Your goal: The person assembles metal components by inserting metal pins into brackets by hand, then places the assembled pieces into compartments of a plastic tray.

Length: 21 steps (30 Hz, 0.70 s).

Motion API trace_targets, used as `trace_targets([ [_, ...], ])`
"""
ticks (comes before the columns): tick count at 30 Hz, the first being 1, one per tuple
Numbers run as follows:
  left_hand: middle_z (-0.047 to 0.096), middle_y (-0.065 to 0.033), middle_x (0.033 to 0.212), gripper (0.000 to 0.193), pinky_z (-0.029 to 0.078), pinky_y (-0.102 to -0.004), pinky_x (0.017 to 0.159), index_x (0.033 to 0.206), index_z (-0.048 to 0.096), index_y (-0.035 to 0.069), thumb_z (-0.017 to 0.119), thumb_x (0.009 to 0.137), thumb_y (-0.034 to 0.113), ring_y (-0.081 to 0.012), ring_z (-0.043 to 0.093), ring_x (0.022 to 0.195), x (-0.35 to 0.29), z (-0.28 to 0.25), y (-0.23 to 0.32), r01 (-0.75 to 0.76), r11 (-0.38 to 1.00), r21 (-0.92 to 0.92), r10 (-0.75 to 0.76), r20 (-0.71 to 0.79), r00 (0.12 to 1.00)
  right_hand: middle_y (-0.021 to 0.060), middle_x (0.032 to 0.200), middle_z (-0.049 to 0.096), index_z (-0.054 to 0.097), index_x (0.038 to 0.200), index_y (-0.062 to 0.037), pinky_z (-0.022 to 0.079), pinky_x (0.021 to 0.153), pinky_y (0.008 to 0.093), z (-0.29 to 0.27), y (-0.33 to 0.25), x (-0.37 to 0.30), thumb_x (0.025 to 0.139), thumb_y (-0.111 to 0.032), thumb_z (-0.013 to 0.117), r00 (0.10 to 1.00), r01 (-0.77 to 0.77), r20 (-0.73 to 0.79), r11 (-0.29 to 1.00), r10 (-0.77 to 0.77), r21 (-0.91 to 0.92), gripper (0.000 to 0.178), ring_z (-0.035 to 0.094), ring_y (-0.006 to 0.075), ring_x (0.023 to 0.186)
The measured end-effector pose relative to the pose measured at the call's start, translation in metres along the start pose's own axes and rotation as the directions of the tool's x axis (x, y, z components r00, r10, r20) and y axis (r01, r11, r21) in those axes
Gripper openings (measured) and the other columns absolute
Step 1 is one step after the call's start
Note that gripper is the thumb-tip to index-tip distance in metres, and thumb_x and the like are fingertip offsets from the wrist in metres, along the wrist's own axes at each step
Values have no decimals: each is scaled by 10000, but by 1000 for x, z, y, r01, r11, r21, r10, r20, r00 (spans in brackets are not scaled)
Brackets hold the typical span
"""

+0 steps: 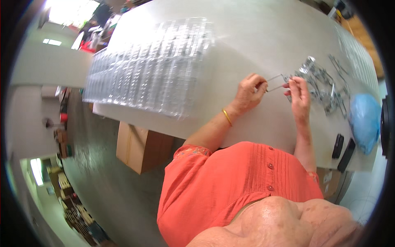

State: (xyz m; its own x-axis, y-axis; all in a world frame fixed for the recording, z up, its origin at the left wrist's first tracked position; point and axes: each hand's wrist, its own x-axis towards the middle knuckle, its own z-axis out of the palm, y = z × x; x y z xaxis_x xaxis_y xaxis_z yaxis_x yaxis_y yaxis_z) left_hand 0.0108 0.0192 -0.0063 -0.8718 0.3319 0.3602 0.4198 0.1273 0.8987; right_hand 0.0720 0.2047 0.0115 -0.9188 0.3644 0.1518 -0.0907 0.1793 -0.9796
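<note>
Between my two hands is a thin bent metal wire piece point(275, 77) with two long sides, held just above the white table point(255, 37). My left hand point(252, 91) is closed, its thumb and fingertips pinching one end of the piece. At the other end, the fingers of my right hand point(299, 92) are closed around it, hiding part of that end. Just right of my right hand lies a loose pile of similar shiny metal wire parts point(325, 84), some tangled together. Small details of the held piece are too fine to make out.
Clear ribbed plastic trays point(148, 70) cover the table's left part; more clear plastic point(358, 53) lies along the far right edge. A blue plastic bag point(365, 119) and two black objects point(338, 146) sit at the near right. A cardboard box point(135, 144) stands below the table's left side.
</note>
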Motion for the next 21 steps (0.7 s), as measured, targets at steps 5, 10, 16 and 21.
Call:
trace_targets([
  [5,658,-80,802,51,503,-297,639,899,661,-6,673,905,43,-144,626,712,3,-7,5,51,997,-58,-56,-91,994,67,1144,657,598,1101,-55,531,764,277,2,4,5,1059,-196,526,998,56,-40,988,-51,143,164,628,122,935],
  [10,671,-81,807,86,509,-293,640,908,663,-14,672,919,71,-132,630,710,2,-21,55,137,978,-155,-152,-94,984,54,1090,642,588,1081,-52,524,734,266,6,2,-1,1066,-204,512,1000,14,14,991,-16,137,171,618,110,886],
  [16,677,-90,820,38,514,-283,660,913,673,-11,692,880,-7,-138,647,727,-12,-75,118,-130,987,-91,115,-153,982,35,956,663,584,1021,-52,517,647,247,17,16,-3,1054,-173,534,989,5,148,996,-18,90,135,612,92,747],
  [21,670,-78,821,61,514,-285,677,912,677,8,702,864,-20,-165,631,719,-19,-171,139,-200,848,491,409,-364,837,23,909,662,587,992,-59,505,629,241,27,13,-10,1045,-179,550,981,-55,189,996,42,66,136,604,85,717],
])
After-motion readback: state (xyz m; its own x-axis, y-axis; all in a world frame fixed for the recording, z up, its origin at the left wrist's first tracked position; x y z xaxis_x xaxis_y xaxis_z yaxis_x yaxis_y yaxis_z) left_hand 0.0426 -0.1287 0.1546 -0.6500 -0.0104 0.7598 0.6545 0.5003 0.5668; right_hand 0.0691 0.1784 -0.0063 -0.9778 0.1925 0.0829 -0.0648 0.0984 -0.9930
